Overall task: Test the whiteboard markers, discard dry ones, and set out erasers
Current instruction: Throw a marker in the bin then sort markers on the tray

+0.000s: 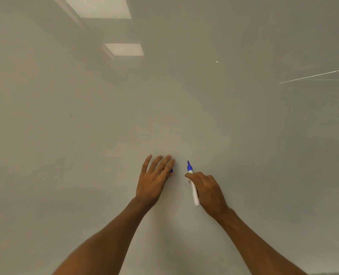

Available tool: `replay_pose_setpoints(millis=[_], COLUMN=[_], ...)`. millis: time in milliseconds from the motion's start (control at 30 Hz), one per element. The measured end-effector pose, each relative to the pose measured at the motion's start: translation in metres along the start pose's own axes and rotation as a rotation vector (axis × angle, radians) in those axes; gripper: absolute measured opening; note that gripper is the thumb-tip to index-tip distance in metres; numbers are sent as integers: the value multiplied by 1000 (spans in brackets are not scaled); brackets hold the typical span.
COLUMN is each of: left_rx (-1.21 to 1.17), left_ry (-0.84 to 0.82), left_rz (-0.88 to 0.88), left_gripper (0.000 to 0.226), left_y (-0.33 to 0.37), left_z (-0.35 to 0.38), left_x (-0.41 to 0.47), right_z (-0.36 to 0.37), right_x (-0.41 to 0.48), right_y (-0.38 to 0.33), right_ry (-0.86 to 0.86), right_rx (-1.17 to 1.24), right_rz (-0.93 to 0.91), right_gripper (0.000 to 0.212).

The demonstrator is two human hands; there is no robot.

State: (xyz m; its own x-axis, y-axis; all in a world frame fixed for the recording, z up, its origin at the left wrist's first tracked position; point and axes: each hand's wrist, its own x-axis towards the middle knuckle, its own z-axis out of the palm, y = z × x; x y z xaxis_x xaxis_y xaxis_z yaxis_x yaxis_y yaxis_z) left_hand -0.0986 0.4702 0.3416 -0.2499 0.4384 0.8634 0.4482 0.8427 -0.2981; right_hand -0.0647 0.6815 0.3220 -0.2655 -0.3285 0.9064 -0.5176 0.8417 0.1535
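Since the marker (192, 183) is uncapped and aimed tip-up at the board (184, 106), it looks ready for a test stroke. The right hand (208, 191) wraps its white barrel, fingers curled round it, the forefinger up near the blue collar for control. Just left of the marker, the left hand (154, 179) lies flat on the board with its fingers (165, 165) straight and slightly spread, likely to steady the body. A small blue piece (171, 170), probably the cap, peeks out under the forefinger. The thumb is mostly hidden, so I cannot tell whether the piece is pinched or only pressed.

Around the marker the board is glossy, pale and unmarked but for a few specks. Well above the marker and to the left it mirrors two ceiling lights (123, 49); far up to the right runs a thin bright streak (313, 75).
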Motion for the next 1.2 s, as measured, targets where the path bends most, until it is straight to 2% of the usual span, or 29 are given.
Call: replay_pose_setpoints(millis=[133,233,333,467,567,733,933,1067,1200], left_rx=[-24,-45,-67,-104,-130,-183,-287,-359,-508], left_ry=[-40,-53,-82,-156,-219,-259,-358,-419,-547], left_rz=[-24,-18,-4,11,32,73,132,189,184], left_gripper=[43,42,42,43,45,43,44,43,24], left_y=[17,29,38,45,46,44,51,59,73], left_z=[3,6,7,5,3,-2,-10,-14,-12], left_x=[-29,-49,-70,-95,-112,-133,-150,-163,-179], right_z=[-1,-3,-2,-1,0,-5,-11,-12,-17], right_x=[-28,-45,-64,-90,-101,-110,-121,-135,-157], right_y=[-15,-29,-38,-41,-47,-66,-89,-104,-119], right_ry=[-101,-106,-161,-341,-421,-421,-440,-488,-526], right_rx=[154,334,344,319,253,144,88,61,101], right_rz=[180,295,367,494,411,264,222,265,381], right_gripper=[40,27,14,35,36,32,31,34,31])
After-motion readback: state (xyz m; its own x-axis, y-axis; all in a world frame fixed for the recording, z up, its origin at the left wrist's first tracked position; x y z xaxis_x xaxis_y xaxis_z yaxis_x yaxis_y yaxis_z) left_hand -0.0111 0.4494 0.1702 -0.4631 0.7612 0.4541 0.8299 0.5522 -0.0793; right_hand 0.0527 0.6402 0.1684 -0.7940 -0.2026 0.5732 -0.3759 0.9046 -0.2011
